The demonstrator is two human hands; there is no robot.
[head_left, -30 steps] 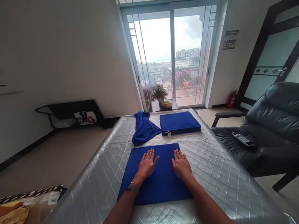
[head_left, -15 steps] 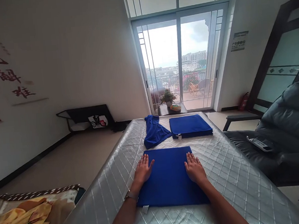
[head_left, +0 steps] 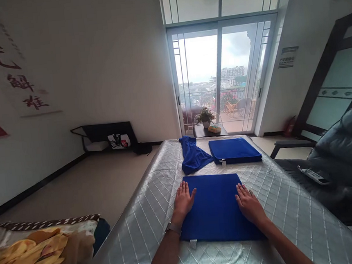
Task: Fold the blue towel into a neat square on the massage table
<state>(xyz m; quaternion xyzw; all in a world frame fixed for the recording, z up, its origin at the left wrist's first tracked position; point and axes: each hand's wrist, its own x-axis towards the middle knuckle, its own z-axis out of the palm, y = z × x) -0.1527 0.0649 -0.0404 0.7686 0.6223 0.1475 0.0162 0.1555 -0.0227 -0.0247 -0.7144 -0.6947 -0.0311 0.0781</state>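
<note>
Though wide, cloth (head_left: 216, 208) (blue) under both hands (head_left: 183, 200) (head_left: 250, 205)

A folded blue cloth (head_left: 215, 210) lies flat on a silver quilted cover (head_left: 147, 221), its white tag (head_left: 192, 244) between seven and eight o'clock. Both palms face down on it — the left hand (head_left: 184, 200) near ten o'clock, the right hand (head_left: 250, 204) at three. Beyond, a crumpled blue cloth (head_left: 193, 157) sits at eleven and a blue stack (head_left: 234, 149) at one — a potted plant (head_left: 205, 118) stands farther off at twelve.
</note>
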